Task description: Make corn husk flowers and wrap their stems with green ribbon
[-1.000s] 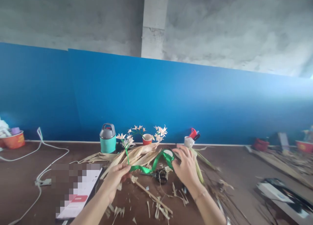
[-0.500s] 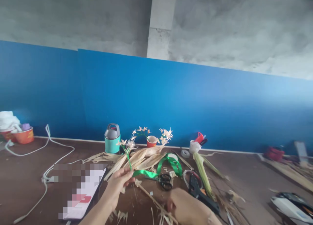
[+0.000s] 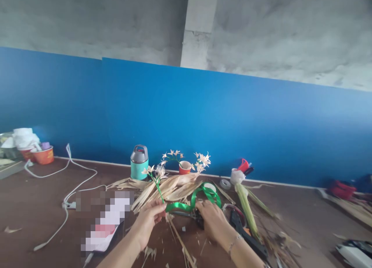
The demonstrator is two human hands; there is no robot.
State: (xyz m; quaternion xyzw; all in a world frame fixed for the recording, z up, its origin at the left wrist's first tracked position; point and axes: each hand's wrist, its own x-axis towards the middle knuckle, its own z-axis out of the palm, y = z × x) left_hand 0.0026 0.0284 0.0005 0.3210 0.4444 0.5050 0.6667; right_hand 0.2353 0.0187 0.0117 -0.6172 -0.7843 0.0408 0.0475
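Observation:
My left hand point(image 3: 152, 217) pinches the lower stem of a handmade flower spray point(image 3: 158, 186), whose pale blossoms sit on a green-wrapped stem. From those fingers a shiny green ribbon point(image 3: 178, 207) runs right and loops up toward its roll. My right hand point(image 3: 212, 219) has its fingers over the handles of black scissors point(image 3: 200, 221), which lie low over the table; the fingers partly hide the handles. The scissor blades point left, just under the ribbon. A dry stalk point(image 3: 181, 239) lies between my forearms.
Dried husks point(image 3: 171, 190) lie behind my hands. Farther back stand a teal flask point(image 3: 139, 169) and a red paper cup point(image 3: 185, 168) beside more blossoms. On the right are a black glue gun point(image 3: 247, 237) and green stalks point(image 3: 246, 210). A blurred phone-like screen point(image 3: 107, 225) and white cable point(image 3: 66, 194) are left.
My right hand has moved forward from the near table to the scissor handles. My left hand still holds the flower stem. The view has shifted slightly left.

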